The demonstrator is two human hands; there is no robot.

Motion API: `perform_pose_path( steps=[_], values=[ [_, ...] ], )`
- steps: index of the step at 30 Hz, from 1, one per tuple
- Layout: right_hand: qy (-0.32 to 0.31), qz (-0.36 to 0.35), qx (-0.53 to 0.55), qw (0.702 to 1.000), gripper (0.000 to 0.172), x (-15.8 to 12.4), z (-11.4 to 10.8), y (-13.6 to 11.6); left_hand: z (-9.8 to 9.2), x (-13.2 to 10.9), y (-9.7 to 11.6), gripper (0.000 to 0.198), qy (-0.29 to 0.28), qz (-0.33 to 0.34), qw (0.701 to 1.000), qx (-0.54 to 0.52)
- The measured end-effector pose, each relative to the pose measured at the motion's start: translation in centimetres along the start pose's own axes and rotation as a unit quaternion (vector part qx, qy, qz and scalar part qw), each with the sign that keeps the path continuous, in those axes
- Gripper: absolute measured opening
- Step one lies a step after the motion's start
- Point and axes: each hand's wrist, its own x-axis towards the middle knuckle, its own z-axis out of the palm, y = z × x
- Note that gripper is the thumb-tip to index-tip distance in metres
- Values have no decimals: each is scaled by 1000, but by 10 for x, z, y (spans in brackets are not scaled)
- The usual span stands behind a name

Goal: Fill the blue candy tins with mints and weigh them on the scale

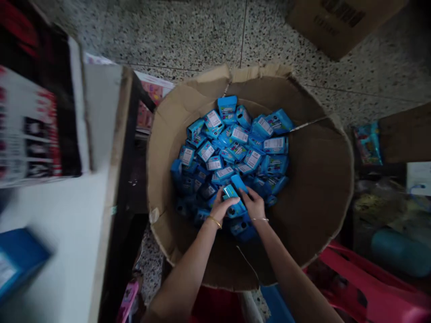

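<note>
A large cardboard bin (323, 193) holds a heap of small blue printed boxes (240, 134), many with white label panels. Both my hands reach down into it, over the near part of the heap. My left hand (222, 207), with a gold bangle at the wrist, is closed around a small blue box (230, 193), its thumb across the side. Close beside it, my right hand (255, 206), wearing a thin silver bracelet, has its fingers closed on another blue box (239, 183). The undersides of both boxes are hidden by my hands.
At left stands a white table (101, 197) with a dark edge, bearing a blue box (22, 260) and a printed carton (37, 121). A brown carton (340, 27) sits on the speckled floor (188, 36). A red plastic stool (373, 287) stands at lower right.
</note>
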Motion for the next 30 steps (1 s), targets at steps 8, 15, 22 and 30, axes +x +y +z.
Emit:
perform_pose_path(
  steps=[8,15,22,30],
  values=[
    [-114,-318,53,940,42,-155,-30,-209,-34,-254,58,112,-1,342,939,-41],
    [-344,-449,179,805,35,-204,113,-304,-130,-326,102,97,360,488,794,46],
    [-350,-455,49,817,39,-221,234,-341,-224,-287,179,86,628,441,594,241],
    [-111,-360,33,926,30,-175,100,-229,-190,-291,142,64,568,503,584,290]
  ],
)
